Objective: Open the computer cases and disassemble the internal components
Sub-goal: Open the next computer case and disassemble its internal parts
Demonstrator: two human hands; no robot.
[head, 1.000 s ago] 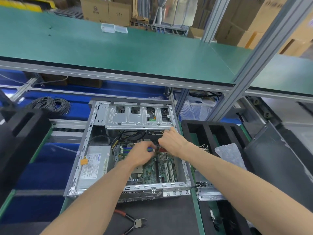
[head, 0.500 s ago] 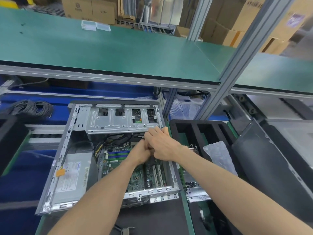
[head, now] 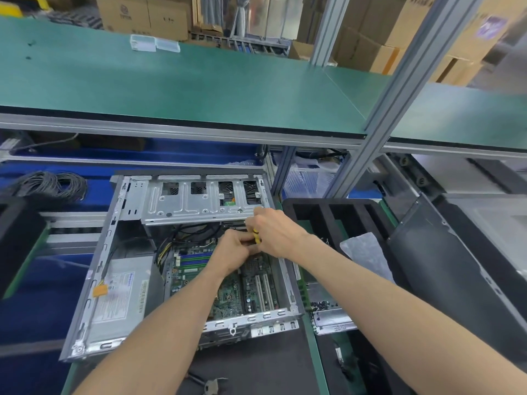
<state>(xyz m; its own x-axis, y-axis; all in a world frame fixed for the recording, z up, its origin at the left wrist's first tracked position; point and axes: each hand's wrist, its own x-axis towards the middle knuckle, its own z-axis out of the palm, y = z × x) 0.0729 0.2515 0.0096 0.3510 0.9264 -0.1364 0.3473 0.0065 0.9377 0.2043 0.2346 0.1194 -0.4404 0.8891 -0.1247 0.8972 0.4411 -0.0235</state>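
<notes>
Two hands meet inside the open computer case (head: 94, 283) on the worktop: the left hand (head: 233, 252) and right hand (head: 275, 233) curl their fingers around a small yellow connector (head: 256, 237), above the motherboard (head: 228, 292).

The lower work surface is a green-edged bench (head: 309, 332) with a dark mat (head: 256, 363) across its near part. An open computer case (head: 94, 280) lies on its side on it, the far end reaching past the mat. Pliers (head: 209, 384) rest on the mat at the near edge. To the right sits a black foam tray (head: 322, 206). Above runs a green shelf (head: 182, 86) on an aluminium frame, with two clear plastic boxes (head: 154, 43) near its far edge.
</notes>
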